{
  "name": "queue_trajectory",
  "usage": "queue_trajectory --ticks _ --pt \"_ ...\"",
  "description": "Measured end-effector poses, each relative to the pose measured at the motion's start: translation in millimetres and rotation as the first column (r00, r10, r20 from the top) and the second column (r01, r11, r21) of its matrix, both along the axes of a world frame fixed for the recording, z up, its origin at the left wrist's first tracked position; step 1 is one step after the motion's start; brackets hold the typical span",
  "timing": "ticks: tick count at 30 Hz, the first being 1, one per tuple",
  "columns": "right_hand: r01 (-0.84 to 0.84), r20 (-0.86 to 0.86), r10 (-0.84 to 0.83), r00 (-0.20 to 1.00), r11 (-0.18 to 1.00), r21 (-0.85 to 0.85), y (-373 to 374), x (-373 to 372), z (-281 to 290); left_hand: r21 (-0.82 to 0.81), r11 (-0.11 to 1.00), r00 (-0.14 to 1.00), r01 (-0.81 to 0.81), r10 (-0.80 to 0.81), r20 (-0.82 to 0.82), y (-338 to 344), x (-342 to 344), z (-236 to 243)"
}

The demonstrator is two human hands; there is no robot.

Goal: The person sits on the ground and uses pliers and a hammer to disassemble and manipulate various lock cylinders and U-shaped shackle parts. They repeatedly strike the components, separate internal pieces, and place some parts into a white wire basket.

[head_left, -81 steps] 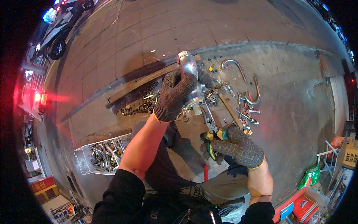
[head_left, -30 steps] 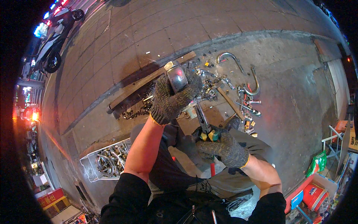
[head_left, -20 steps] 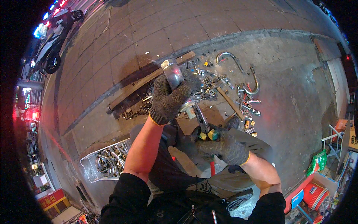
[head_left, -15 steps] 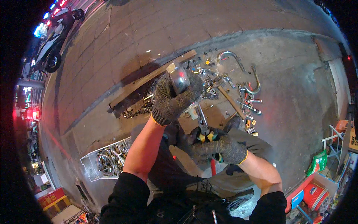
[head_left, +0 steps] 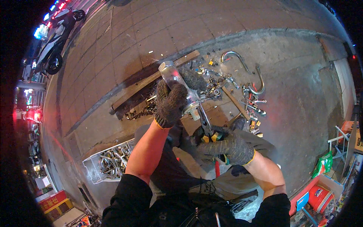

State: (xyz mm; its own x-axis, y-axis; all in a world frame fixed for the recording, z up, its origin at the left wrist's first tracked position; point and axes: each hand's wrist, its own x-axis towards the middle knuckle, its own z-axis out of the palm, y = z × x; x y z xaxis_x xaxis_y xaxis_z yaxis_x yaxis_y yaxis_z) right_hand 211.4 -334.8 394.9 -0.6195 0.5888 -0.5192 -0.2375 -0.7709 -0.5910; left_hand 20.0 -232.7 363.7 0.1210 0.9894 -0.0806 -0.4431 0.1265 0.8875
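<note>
Swung since half a second before: the chrome fitting, its upper end further left and its round lower end fully in sight. Right hand had barely shifted.

Left hand, in a dark knit glove, was curled firmly around the fitting's middle, fingers at its far side, forearm slanting up from below. Right hand, gloved alike, reached in across the lap and was closed about the handles of a pair of pliers. These pointed up and slightly left, nose at the fitting's lower end; overlap made it hard to tell whether their jaws gripped it.

Beyond the hands: a wooden-handled hammer, loose metal parts, two hooked chrome pipes to the right. Left of these, a long brown bar lay aslant; nearer, a white basket held metal fittings.

Writing: dark printed characters on a carton at the right rim, yellow ones on a red panel lower left. Mark on the black top too small to read.
</note>
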Motion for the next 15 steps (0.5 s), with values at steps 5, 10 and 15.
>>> queue_trajectory --ticks 5,10,15 --pt "0.054 0.163 -0.133 0.978 0.907 0.418 -9.4 -10.0 -10.1 0.125 0.988 0.981 0.086 -0.062 -0.185 0.6 -1.2 13.1" --pt "-0.028 0.246 -0.107 0.963 0.873 0.488 -7.8 -5.3 -18.5 0.259 0.951 0.948 0.169 -0.085 -0.307 5.3 -3.7 5.2" --pt "0.01 0.194 -0.097 0.976 0.914 0.405 -5.5 -1.4 -16.3 0.168 0.974 0.939 0.149 -0.087 -0.332 8.1 -4.5 -0.9"
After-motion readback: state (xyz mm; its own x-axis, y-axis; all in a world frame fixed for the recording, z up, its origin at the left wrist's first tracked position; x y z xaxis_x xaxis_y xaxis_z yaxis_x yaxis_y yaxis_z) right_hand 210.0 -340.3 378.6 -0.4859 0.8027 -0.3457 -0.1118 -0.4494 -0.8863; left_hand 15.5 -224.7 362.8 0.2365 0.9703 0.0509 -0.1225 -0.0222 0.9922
